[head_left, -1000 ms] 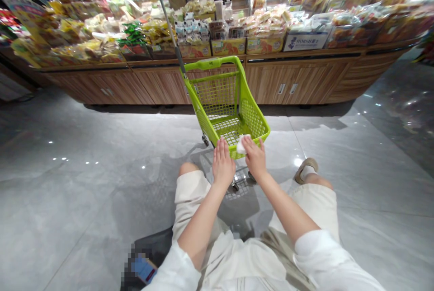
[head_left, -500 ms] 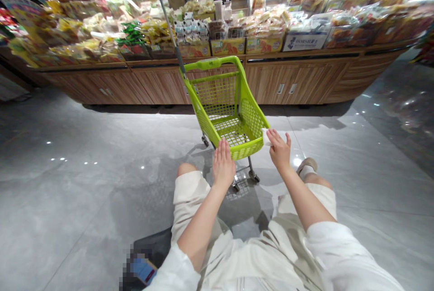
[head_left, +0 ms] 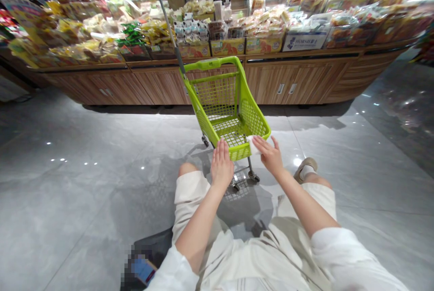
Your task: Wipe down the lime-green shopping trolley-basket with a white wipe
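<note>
Head view — lime-green mesh shopping cart point(head_left: 251, 119)

Right hand point(head_left: 269, 155) presses a white wipe point(head_left: 253, 145) against the near rim of a lime-green shopping cart point(head_left: 251, 119), and the left hand point(head_left: 222, 163) rests on that rim just beside it. Beyond the cart stands a wooden display counter point(head_left: 288, 83) piled with packaged snacks point(head_left: 264, 24).

Single head-worn camera, facing forward and down; shopping cart point(head_left: 224, 101) near, display shelves point(head_left: 264, 24) farther.
</note>
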`<action>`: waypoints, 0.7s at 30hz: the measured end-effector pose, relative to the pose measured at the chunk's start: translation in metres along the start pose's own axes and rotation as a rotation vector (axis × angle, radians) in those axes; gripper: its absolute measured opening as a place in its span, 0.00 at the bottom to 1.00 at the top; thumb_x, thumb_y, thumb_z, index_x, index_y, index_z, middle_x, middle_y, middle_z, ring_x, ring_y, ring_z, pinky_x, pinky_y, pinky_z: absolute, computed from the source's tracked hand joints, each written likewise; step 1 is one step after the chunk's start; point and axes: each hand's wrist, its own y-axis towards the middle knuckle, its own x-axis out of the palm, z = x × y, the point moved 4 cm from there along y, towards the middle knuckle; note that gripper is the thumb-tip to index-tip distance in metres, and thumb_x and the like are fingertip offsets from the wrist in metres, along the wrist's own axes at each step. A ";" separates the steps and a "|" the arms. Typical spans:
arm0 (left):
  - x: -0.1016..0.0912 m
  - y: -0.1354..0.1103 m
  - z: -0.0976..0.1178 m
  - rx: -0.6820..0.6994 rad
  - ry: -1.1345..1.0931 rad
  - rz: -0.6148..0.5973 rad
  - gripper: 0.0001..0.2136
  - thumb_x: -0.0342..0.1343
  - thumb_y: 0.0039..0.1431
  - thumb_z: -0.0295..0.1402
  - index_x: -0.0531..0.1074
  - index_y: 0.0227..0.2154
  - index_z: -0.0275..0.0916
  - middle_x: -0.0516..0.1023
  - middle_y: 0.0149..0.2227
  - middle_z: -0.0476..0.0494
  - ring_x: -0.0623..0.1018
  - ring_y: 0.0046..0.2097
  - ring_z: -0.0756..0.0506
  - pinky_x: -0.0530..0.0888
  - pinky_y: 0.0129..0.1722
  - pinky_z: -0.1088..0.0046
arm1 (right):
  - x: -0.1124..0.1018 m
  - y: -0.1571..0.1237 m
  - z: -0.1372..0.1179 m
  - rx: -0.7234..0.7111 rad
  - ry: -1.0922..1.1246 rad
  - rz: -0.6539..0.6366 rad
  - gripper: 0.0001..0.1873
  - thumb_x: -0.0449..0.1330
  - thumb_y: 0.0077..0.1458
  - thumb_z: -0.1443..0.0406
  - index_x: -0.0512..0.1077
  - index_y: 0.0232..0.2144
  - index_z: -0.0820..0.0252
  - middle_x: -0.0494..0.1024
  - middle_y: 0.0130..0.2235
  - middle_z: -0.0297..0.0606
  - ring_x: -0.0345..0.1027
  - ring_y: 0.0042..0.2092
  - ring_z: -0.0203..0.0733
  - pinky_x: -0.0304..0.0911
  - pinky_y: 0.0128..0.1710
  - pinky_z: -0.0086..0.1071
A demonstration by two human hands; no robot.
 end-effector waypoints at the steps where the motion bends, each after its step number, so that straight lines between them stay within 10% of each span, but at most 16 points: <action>1: 0.000 0.000 0.001 0.001 -0.002 -0.001 0.37 0.48 0.57 0.24 0.42 0.69 0.28 0.44 0.72 0.34 0.44 0.73 0.43 0.53 0.70 0.60 | -0.005 -0.003 0.019 0.074 -0.029 0.026 0.38 0.47 0.50 0.79 0.63 0.62 0.55 0.69 0.63 0.39 0.61 0.65 0.40 0.35 0.69 0.50; 5: 0.000 0.000 0.006 -0.010 -0.015 -0.008 0.37 0.48 0.57 0.24 0.42 0.69 0.27 0.44 0.72 0.33 0.43 0.73 0.42 0.53 0.70 0.60 | -0.009 -0.003 0.038 0.279 -0.091 0.060 0.35 0.48 0.50 0.78 0.66 0.60 0.58 0.70 0.61 0.42 0.62 0.64 0.44 0.38 0.68 0.53; 14: 0.007 -0.002 0.004 -0.043 -0.041 0.007 0.36 0.46 0.58 0.23 0.42 0.69 0.29 0.45 0.72 0.33 0.43 0.73 0.43 0.53 0.70 0.58 | 0.025 0.033 -0.108 0.091 0.131 -0.083 0.34 0.50 0.51 0.76 0.64 0.62 0.61 0.70 0.62 0.44 0.61 0.64 0.42 0.43 0.68 0.46; 21: 0.000 -0.001 0.001 0.013 0.011 -0.003 0.36 0.47 0.57 0.23 0.43 0.69 0.27 0.44 0.72 0.33 0.44 0.73 0.43 0.53 0.70 0.59 | 0.003 0.005 -0.011 0.037 0.026 -0.026 0.38 0.47 0.50 0.78 0.62 0.62 0.55 0.69 0.62 0.39 0.60 0.65 0.39 0.35 0.69 0.50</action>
